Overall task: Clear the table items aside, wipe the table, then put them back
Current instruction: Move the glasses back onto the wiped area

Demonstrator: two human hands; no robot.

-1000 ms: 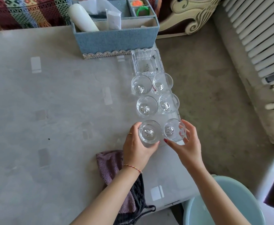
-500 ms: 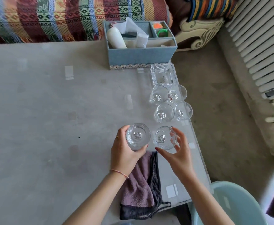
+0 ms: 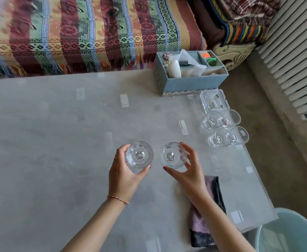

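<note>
My left hand (image 3: 123, 175) grips a clear drinking glass (image 3: 139, 155) above the middle of the grey table (image 3: 49, 142). My right hand (image 3: 189, 171) holds a second clear glass (image 3: 172, 156) just to its right, fingers curled round the rim. Several more glasses (image 3: 219, 128) stand in pairs near the table's right edge. A cut-glass dish (image 3: 214, 100) sits behind them. A blue organiser box (image 3: 190, 82) with a white bottle and tissues stands at the back right. A purple and dark cloth (image 3: 206, 215) lies under my right forearm.
A sofa with a striped woven throw (image 3: 87, 33) runs along the table's far side. A radiator (image 3: 294, 51) lines the right wall. A pale blue basin (image 3: 291, 233) sits on the floor at the lower right, past the table's corner.
Both hands have carried their glasses leftward, away from the row at the right edge toward the table's middle. The view has tilted up, showing more of the sofa.
</note>
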